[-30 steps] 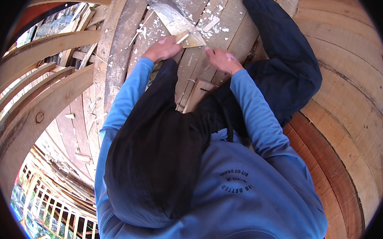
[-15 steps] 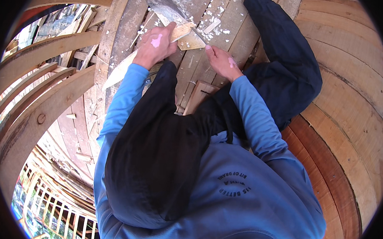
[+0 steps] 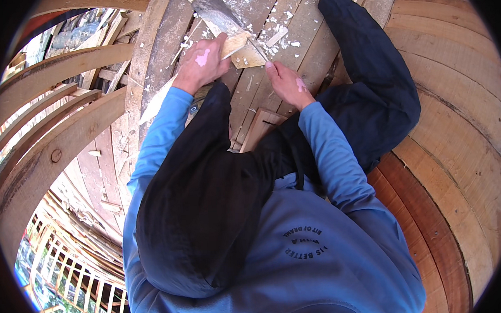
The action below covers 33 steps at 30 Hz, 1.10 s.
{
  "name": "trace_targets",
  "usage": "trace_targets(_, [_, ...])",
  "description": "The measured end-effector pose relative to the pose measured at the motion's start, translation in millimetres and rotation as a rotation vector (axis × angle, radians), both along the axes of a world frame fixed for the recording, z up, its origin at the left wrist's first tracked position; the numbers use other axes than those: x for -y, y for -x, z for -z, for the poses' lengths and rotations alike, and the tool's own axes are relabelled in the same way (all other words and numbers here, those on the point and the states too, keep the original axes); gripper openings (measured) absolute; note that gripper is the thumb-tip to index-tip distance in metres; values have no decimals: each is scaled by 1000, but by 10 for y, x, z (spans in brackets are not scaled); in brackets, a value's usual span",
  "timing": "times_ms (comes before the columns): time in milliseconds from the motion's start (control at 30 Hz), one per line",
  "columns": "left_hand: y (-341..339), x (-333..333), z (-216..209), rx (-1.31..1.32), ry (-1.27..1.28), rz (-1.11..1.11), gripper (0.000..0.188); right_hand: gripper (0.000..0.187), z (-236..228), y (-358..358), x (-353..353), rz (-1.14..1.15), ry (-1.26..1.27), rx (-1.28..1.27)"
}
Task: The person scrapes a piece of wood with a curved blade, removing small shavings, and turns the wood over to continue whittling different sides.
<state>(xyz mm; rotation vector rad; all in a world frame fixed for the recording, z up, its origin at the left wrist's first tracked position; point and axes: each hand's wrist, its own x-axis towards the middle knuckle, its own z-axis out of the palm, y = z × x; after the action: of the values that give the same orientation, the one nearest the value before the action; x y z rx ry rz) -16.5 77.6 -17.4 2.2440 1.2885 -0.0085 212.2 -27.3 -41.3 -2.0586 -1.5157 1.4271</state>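
The left hand point(image 3: 203, 63) is closed around a pale wooden piece point(image 3: 240, 48), fingers wrapped over its near end and pinning it against the plank floor point(image 3: 290, 37). Just to its right, the right hand point(image 3: 286, 83) lies with fingers loosely together, the fingertips touching the lower right corner of the same piece; whether it grips anything I cannot tell. A broad grey metal blade point(image 3: 219, 15), like that of a hatchet or adze, lies across the far end of the piece, its edge meeting the wood right beside the left thumb.

The likeliest trouble is that closeness: both hands sit at the blade's edge, so if the piece twists or slips on the chip-strewn boards, the steel could slide onto a thumb or fingertip. The loose white wood chips point(image 3: 279, 35) scattered around make the footing for the piece less sure, and a one-handed hold at its near end leaves the far end free to pivot.

A long thin pale sliver point(image 3: 156, 102) runs out to the near left from under the left wrist. Between the knees a small notched wooden block point(image 3: 260, 128) stands near the right forearm. Open room is tight: the dark-trousered legs box the work in on both sides, the curved plank wall point(image 3: 456, 119) rises on the right, and to the left curved wooden ribs point(image 3: 54, 148) leave open gaps with a drop below.
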Motion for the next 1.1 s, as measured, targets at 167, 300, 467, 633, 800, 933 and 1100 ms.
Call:
trace_targets(167, [-25, 24, -74, -54, 33, -28, 49, 51, -97, 3, -44, -18, 3, 31])
trace_targets(300, [-49, -1, -120, -94, 98, -30, 50, 50, -101, 3, -44, -18, -14, 35])
trace_targets(467, [-24, 18, -41, -72, 74, -43, 50, 52, -125, 14, -49, -9, -29, 39])
trace_targets(633, [-54, 11, -191, -57, 129, -17, 54, 52, -6, -11, -22, -26, -60, 100])
trace_targets(800, [42, 94, -22, 33, 15, -12, 57, 53, -38, 16, -16, -40, -47, 92])
trace_targets(933, [50, 123, 33, 108, -102, -2, 52, 53, -19, 10, -6, -18, -55, 79])
trace_targets(1100, [22, 138, -39, 135, -123, -15, 49, 53, -6, 4, -10, -8, -37, 54])
